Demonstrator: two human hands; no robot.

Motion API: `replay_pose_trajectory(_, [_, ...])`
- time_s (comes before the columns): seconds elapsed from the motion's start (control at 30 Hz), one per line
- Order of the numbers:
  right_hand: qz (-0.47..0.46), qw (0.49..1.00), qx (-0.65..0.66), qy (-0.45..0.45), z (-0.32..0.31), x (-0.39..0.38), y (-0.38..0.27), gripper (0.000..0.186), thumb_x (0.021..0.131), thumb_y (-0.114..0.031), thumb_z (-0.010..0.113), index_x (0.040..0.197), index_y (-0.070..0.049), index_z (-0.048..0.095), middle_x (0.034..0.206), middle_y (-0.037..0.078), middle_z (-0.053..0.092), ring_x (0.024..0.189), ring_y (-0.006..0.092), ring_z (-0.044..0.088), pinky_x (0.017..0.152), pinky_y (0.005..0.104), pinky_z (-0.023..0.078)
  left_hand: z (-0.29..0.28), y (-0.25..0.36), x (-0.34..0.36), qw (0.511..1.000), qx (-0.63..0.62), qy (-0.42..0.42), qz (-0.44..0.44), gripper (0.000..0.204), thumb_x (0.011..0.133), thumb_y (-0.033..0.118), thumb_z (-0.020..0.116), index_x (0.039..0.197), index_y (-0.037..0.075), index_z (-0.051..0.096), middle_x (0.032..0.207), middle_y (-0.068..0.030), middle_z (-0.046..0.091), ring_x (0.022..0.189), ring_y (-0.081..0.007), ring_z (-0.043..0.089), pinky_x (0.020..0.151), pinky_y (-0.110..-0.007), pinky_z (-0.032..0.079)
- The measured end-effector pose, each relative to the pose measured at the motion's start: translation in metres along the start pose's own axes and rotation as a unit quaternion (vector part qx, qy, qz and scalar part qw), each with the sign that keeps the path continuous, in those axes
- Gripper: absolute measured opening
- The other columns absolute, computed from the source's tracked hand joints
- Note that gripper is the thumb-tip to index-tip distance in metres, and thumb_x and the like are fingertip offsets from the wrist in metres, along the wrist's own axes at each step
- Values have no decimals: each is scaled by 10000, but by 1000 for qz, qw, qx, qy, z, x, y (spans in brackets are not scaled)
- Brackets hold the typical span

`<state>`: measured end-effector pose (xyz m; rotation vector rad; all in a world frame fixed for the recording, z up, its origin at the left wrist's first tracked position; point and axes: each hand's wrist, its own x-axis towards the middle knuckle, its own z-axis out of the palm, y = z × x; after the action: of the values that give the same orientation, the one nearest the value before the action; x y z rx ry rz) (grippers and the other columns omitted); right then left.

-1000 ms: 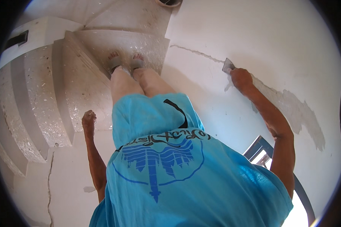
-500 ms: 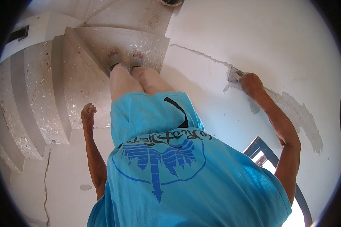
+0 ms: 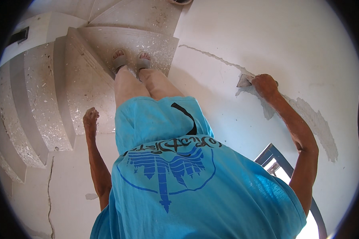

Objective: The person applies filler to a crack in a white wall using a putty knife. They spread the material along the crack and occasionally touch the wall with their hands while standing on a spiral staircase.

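Note:
My right hand [image 3: 265, 85] is closed around the handle of a putty knife [image 3: 243, 81]. The knife's flat grey blade lies at the white wall [image 3: 227, 36], over the left part of a rough grey patch [image 3: 313, 117]. From that patch a thin jagged grey line [image 3: 209, 55] runs up and to the left across the wall. My left hand [image 3: 91, 116] hangs at my left side with its fingers curled in, in front of the steps, touching nothing. Nothing shows in its fingers.
I stand on a speckled, dusty winding stair tread [image 3: 127, 38]. More steps [image 3: 38, 103] fan down on the left. A dark-framed opening [image 3: 270, 155] lets in light at lower right. A long crack [image 3: 50, 191] marks the wall at lower left.
The putty knife has turned in my right hand, and its blade now points more to the left at a flatter angle. My left hand has shifted only slightly.

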<state>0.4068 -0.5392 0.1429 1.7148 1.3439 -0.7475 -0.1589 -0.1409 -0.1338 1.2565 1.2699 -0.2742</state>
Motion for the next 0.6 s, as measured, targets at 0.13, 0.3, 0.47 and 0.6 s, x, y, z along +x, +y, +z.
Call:
replay_pose_trajectory(0.13, [32, 999, 10, 20, 6, 7, -9, 94, 816, -155, 630, 768, -110, 698, 739, 88, 678, 788, 267, 699, 676, 406, 557, 2, 4, -3, 1000, -1, 14, 2, 470, 936, 340, 610, 1233, -25, 593, 939, -106, 662, 844, -185, 612, 741, -307, 461])
replay_pose_trajectory(0.3, [-5, 1000, 0, 5, 17, 28, -14, 69, 799, -143, 648, 778, -109, 705, 753, 83, 687, 790, 260, 702, 665, 404, 559, 3, -5, -7, 999, -32, 8, 2, 441, 940, 314, 620, 1225, -21, 595, 920, -89, 654, 832, -172, 605, 721, -286, 452])
replay_pose_trajectory(0.47, [28, 998, -11, -57, -6, 13, -10, 65, 787, -115, 651, 801, -109, 715, 796, 81, 700, 815, 261, 704, 672, 412, 563, 2, -15, -12, 999, -29, 16, -16, 432, 939, 309, 627, 1221, -17, 597, 909, -84, 648, 829, -168, 603, 717, -284, 452])
replay_pose_trajectory(0.6, [9, 1000, -15, -16, 9, 20, -7, 73, 793, -114, 650, 807, -118, 721, 805, 63, 705, 824, 241, 707, 671, 400, 568, 6, -44, -5, 998, -59, 3, -21, 388, 966, 269, 614, 1225, -19, 592, 887, -72, 641, 764, -123, 594, 652, -236, 449])
